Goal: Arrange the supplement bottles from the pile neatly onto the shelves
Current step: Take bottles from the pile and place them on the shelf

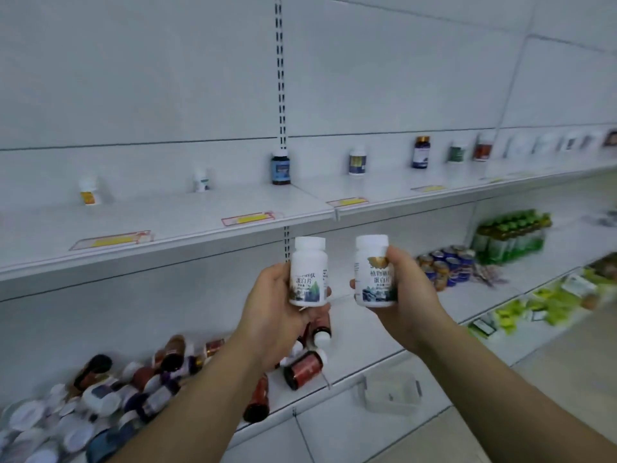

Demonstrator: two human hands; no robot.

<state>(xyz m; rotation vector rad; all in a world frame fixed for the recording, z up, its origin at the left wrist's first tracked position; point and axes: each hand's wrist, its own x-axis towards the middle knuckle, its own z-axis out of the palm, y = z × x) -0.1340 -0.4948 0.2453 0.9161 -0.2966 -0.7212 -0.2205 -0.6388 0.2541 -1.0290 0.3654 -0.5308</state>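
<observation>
Both forearms are reaching up from the bottom edge. The left hand (273, 310) is gripping a white-capped bottle (309, 272), its fingers curling round the lower half with fingertips showing at the bottle's right side. The right hand (414, 295) is clamping a second white bottle (374, 274) the same way, fingers wrapping over the label. Both bottles are standing upright, side by side and apart, in the air in front of the shelving. Below and behind the left arm, the pile (110, 389) of dark and white bottles is lying jumbled on the lower shelf (360, 335), several on their sides. A clear plastic box (390, 392) is sitting below that shelf's front edge. Further right, blue cans (445, 267) and green drink bottles (510, 235) are standing in groups. Above, the upper shelf (200, 222) is carrying yellow price tags (247, 218) along its front lip. Single bottles are standing well apart along its back, among them a dark blue-labelled bottle (280, 168).
</observation>
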